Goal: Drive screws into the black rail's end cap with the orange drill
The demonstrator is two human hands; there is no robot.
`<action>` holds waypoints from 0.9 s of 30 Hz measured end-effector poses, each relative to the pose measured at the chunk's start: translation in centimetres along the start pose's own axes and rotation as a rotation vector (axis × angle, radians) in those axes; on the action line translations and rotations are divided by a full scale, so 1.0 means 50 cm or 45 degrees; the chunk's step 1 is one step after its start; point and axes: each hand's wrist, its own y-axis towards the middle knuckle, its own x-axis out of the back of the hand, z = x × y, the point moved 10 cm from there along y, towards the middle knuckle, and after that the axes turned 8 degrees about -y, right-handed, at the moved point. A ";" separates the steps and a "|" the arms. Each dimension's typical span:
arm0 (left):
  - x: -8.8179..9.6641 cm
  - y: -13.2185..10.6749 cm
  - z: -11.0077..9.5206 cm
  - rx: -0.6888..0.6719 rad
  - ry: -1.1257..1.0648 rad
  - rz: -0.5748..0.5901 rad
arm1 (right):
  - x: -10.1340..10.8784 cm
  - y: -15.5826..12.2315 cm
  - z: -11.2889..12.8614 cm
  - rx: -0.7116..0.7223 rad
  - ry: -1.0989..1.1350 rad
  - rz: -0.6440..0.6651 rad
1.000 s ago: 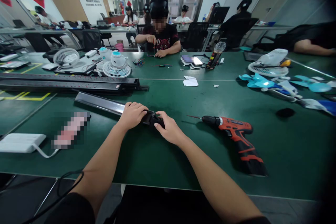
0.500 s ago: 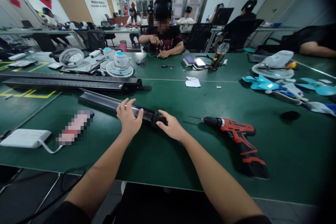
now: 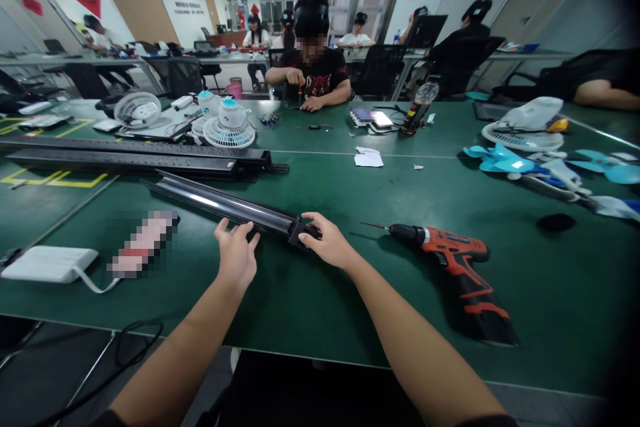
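A long, shiny black channel-shaped rail [image 3: 225, 205] lies slantwise on the green table, with a black end block [image 3: 299, 232] at its near right end. My right hand [image 3: 330, 241] grips that block, thumb and fingers on either side of it. Just in front of the rail's near edge is my left hand [image 3: 237, 259], fingers apart and holding nothing; whether its fingertips touch the rail I cannot tell. A red and black cordless drill [image 3: 455, 250] with a long thin bit rests to the right of my right hand.
Two more long black rails [image 3: 125, 161] lie behind at left. Fan parts [image 3: 229, 127], a paper scrap [image 3: 369, 157], a bottle [image 3: 420, 107] and blue fan blades [image 3: 505, 160] stand farther back. A white box [image 3: 49, 263] is at left. A person [image 3: 313, 73] works opposite.
My left hand has come off the top of the rail and moved back towards me, to its near side. My right hand stays on the end block.
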 end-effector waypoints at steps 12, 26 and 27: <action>0.016 0.019 0.023 -0.022 -0.166 -0.056 | 0.001 -0.009 0.028 -0.102 0.438 -0.002; -0.087 -0.001 0.068 0.370 -0.622 0.318 | 0.002 -0.027 0.055 -0.270 0.873 -0.019; -0.088 -0.001 0.069 0.377 -0.617 0.315 | 0.004 -0.028 0.057 -0.262 0.882 -0.016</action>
